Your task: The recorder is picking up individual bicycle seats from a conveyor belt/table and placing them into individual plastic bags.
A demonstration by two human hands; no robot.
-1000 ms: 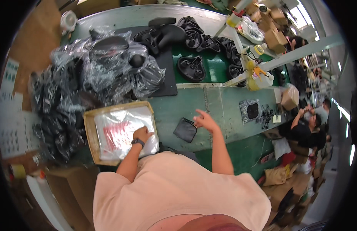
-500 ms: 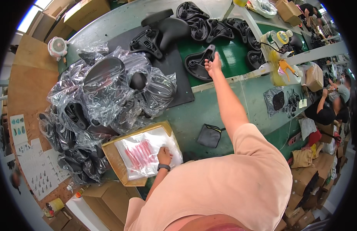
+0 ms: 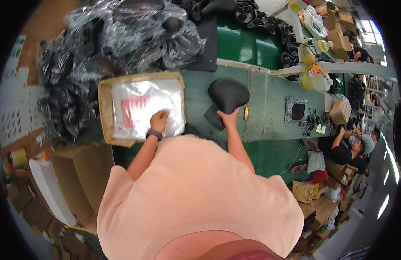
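- Peach-coloured shirt (image 3: pixel 200 186) nearest, across the lower centre of the frame, forearms reaching up on either side.
- Just left of centre, left hand (image 3: pixel 159 120) on a stack of clear plastic bags (image 3: pixel 137 106) inside an open carton (image 3: pixel 105 108); fingers curled, much as half a second ago. Cannot tell whether pinching a bag edge.
- Slightly right of centre, right hand (image 3: pixel 228 119) closed round the narrow nose of a black saddle (image 3: pixel 228 92), padded side up, wide end away from the body.
- Main change: half a second earlier, stretched out over an overturned saddle in the upper frame; now drawn back with a saddle in hand, likely the same one, flipped over.
- In judgement: attention narrowed from the row to one saddle, now beside the carton, near the bags, not yet inside one.
- Partly hidden beneath, a black pouch (image 3: pixel 214 118); cannot tell if touching the saddle.
- Farther off, upper left: a heap of plastic-wrapped saddles (image 3: pixel 127 34).
- Upper right of centre: a row of overturned saddles (image 3: pixel 263 24).
- Farthest, at the right edge: co-workers (image 3: pixel 337 148), seated low.
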